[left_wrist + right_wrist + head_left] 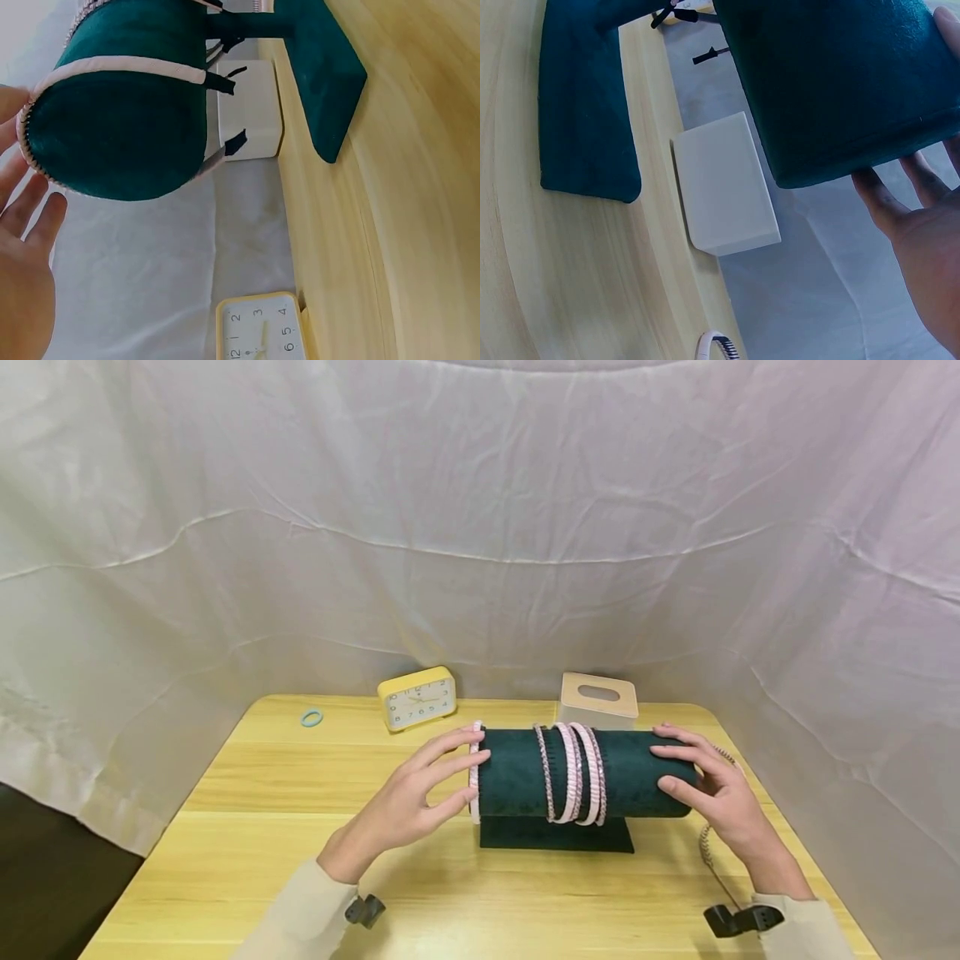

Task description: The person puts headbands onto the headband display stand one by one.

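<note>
Here's the pale wooden counter (420,893), and on it the dark green velvet cylinder stand (510,777). The right hand (720,789) rests spread fingers on its right end; the left hand (408,797), fingers apart, touches a pale pink headband (474,775) at the left end. Pink braided bands (593,768) circle the middle. Behind: beige-topped white box (600,708), yellow-framed clock (420,702), small light-blue ring (311,725).
</note>
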`<state>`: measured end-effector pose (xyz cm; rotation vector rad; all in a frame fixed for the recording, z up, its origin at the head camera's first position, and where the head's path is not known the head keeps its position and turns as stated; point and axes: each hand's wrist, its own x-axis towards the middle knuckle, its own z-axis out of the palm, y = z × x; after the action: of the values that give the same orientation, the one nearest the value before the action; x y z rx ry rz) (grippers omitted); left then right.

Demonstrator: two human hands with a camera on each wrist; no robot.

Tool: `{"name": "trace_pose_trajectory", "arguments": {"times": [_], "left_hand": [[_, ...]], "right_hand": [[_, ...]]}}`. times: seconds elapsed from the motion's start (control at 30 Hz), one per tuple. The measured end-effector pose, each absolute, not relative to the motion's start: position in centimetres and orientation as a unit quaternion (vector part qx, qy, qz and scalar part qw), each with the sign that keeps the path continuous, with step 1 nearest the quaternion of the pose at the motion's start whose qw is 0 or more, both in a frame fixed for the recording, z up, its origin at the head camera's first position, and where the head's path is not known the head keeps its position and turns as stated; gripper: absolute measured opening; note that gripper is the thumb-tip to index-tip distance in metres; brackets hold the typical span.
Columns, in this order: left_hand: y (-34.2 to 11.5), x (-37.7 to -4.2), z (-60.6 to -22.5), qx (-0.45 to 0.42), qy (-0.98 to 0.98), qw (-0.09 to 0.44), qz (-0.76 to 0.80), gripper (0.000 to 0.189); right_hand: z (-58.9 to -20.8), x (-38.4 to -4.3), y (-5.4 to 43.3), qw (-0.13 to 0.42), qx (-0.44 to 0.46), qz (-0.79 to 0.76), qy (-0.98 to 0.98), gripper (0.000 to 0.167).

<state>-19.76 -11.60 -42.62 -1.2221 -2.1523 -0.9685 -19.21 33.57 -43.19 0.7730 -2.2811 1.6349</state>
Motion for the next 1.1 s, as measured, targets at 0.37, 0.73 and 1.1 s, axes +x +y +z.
{"name": "trace_pose_trajectory", "arguments": {"times": [0.37, 0.73, 1.1], "left_hand": [[-11.6, -20.4, -42.9, -0.474, -0.772, 0.293, -0.306, 0.049], [-10.4, -20.7, -42.7, -0.484, -0.776, 0.299, -0.274, 0.052], [-9.1, -21.0, -42.5, -0.494, -0.768, 0.324, -0.247, 0.052]], "right_hand": [[-43.2, -19.2, 33.6, 0.114, 0.264, 0.560, -0.777, 0.044], [-43.2, -19.1, 33.6, 0.114, 0.266, 0.556, -0.779, 0.044], [-43.4, -19.3, 33.8, 0.115, 0.269, 0.553, -0.780, 0.044]]}}
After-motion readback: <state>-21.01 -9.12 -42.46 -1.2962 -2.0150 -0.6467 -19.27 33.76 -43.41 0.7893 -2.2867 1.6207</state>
